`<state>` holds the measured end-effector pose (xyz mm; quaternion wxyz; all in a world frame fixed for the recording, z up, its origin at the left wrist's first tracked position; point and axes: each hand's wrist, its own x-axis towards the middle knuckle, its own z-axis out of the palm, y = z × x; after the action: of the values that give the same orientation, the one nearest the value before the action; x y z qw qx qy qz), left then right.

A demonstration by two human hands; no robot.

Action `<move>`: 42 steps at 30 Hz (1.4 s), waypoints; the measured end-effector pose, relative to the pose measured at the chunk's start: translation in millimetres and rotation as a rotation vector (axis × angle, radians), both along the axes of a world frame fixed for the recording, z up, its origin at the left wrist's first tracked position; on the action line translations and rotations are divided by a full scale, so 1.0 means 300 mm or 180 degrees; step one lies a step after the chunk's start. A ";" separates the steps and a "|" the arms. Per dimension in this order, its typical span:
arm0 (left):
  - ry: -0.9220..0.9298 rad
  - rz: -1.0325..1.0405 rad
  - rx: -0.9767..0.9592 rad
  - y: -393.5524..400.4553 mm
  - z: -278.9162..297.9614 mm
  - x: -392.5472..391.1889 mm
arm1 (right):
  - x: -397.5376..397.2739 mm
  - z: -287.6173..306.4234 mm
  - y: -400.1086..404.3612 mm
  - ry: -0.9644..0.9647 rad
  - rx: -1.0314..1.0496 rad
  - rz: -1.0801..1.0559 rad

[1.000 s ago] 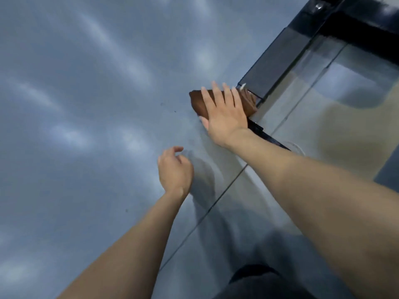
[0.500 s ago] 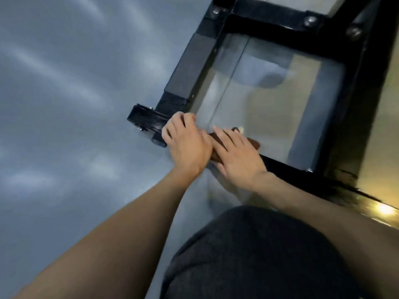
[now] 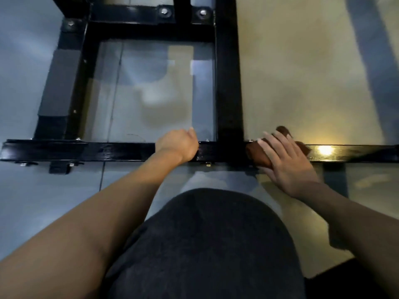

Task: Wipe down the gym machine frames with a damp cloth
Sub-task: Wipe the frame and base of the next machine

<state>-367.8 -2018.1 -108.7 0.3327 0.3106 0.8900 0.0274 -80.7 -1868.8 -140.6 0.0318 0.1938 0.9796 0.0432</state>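
The left hand (image 3: pixel 179 145) curls round the black base bar (image 3: pixel 108 151), probably for support, while the right hand (image 3: pixel 285 158), fingers flat, presses the brown cloth (image 3: pixel 258 155) onto that bar to wipe it.

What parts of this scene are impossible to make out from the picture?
Head view, the only one:
- Most of the brown cloth: covered by the right hand.
- The left hand fingers: they curl over the far side of the black base bar, so the grip is hidden.
- Whether the cloth is damp: impossible to tell.
- The machine above the frame: cut off by the top edge.
- The floor nearest the person: blocked by a dark-clothed knee.
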 end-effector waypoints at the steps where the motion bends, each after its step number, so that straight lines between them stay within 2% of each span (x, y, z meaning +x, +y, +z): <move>1: 0.0044 -0.0071 -0.0055 0.005 0.000 -0.003 | 0.046 0.005 0.015 -0.0007 0.0033 -0.0214; 4: 0.0006 -0.0243 -0.0167 0.047 0.015 0.012 | 0.062 -0.008 -0.032 0.0094 0.0100 -0.0714; 6: 0.0169 -0.0276 -0.0183 0.044 0.010 0.037 | -0.002 -0.033 -0.110 0.0350 0.0052 -0.0818; 8: 0.0428 -0.0314 -0.0121 0.018 0.002 0.057 | -0.090 -0.058 -0.175 0.0622 0.0002 -0.0683; 11: 0.0418 -0.0349 -0.0102 0.004 0.000 0.056 | -0.193 -0.072 -0.221 0.0786 -0.0119 -0.0266; 14: 0.0361 -0.0319 -0.0151 0.030 0.013 0.053 | -0.118 -0.056 -0.148 0.0801 -0.0244 0.0000; 17: 0.0370 -0.0454 -0.0366 0.051 0.041 0.057 | 0.092 -0.051 0.012 0.0801 -0.0176 -0.0418; 20: 0.0298 -0.0888 -0.0841 0.108 0.077 0.078 | 0.294 -0.040 0.162 0.0735 -0.0158 -0.0978; 24: 0.0524 -0.1483 -0.0601 0.269 0.129 0.134 | 0.252 -0.031 0.176 0.1024 -0.0186 -0.2029; 28: 0.1110 -0.2274 -0.0346 0.471 0.226 0.249 | 0.202 -0.032 0.118 0.1185 -0.0548 -0.1552; 30: 0.1223 -0.2458 -0.0186 0.543 0.270 0.304 | 0.273 -0.014 0.176 0.1213 -0.0712 -0.1669; 34: 0.0793 -0.2731 -0.0080 0.612 0.320 0.352 | 0.469 0.060 0.380 0.0992 -0.0971 -0.2901; 38: 0.0597 -0.2711 -0.0118 0.668 0.376 0.351 | 0.453 0.164 0.434 0.0878 -0.1340 -0.3368; 40: 0.0161 -0.2145 0.0071 0.712 0.393 0.361 | 0.339 0.236 0.460 0.1188 -0.1986 -0.3839; 42: -0.0849 -0.1040 0.0444 0.744 0.416 0.377 | 0.217 0.325 0.500 0.1753 -0.3244 -0.4136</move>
<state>-254.6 -1795.0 16.1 0.4252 0.4665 0.7719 0.0755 -15.6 -1718.9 -43.1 -0.1050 0.6802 0.5477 -0.4757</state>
